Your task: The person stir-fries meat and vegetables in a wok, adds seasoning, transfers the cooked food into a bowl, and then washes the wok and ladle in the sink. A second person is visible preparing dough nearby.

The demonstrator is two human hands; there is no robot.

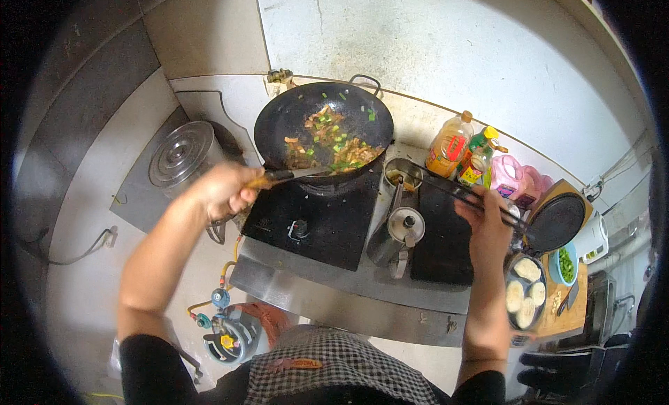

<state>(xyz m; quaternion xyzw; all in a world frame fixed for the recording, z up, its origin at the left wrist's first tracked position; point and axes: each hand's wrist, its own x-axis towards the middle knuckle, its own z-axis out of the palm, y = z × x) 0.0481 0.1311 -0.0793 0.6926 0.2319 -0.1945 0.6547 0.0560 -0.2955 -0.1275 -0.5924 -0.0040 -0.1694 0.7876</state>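
A black wok (360, 120) sits over the gas hob (324, 222), with browned food pieces and chopped greens (339, 143) spread over its bottom. My left hand (230, 188) grips the wok's wood-coloured handle (264, 181) at the near left side. In my right hand (486, 211) is a long black-handled utensil (444, 184), held to the right of the wok. Its far end reaches across a small metal pot (403, 167) holding some brownish contents; the exact shape of that end is unclear.
A lidded metal oil pot (405, 224) stands right of the hob's knob. Bottles (452, 143) line the wall. An open electric griddle (525, 295) holds pale slices, near a bowl of chopped greens (565, 266) and a knife (567, 300). A gas cylinder (232, 337) stands below left.
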